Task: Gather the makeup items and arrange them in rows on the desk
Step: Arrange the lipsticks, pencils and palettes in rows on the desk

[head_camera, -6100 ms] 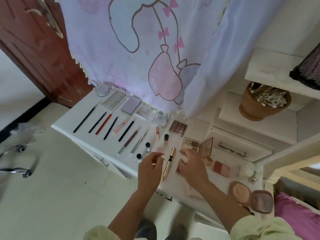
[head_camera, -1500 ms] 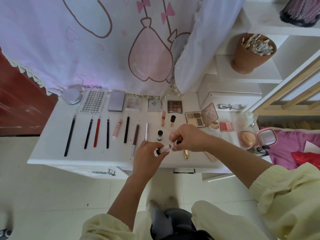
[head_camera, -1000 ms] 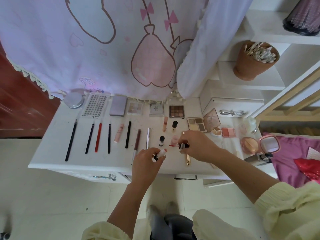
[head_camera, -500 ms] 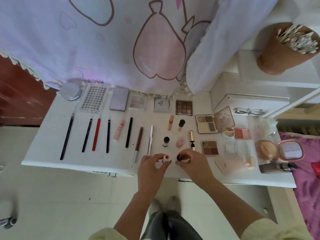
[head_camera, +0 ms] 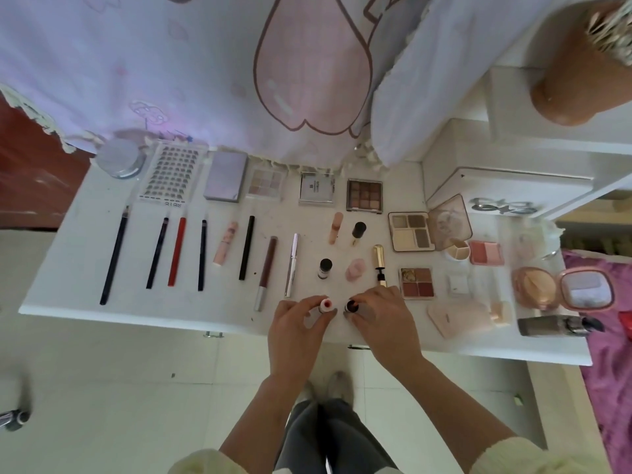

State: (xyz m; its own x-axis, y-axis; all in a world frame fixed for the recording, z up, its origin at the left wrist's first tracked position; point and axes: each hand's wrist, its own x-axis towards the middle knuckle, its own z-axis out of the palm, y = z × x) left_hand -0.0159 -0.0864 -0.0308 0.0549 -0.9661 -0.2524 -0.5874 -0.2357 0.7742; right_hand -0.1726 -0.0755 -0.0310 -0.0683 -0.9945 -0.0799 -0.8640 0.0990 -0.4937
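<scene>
Bearing surface: white desk (head_camera: 68, 295), with its front edge towards the person.
Laid rows: palettes (head_camera: 364, 195) along the back; pencils (head_camera: 176, 251) in front of them, long axes running back to front.
Left hand (head_camera: 301, 323): fingertips pinch the red-topped bottle (head_camera: 326, 304) near the front edge.
Right hand (head_camera: 379, 316): fingertips pinch the dark-topped bottle (head_camera: 351, 306), just beside the red-topped one.
Bottle axes: both upright, tops facing the camera; each is under its own hand, so neither arm need cross.
Governing relation: the pair stands just in front of the black-capped vial (head_camera: 325, 267) and the pink piece (head_camera: 355, 270), judged to form a new short row.
Writing: print on the lash tray (head_camera: 172, 176) and the square compact (head_camera: 316, 189) is too small to read.
</scene>
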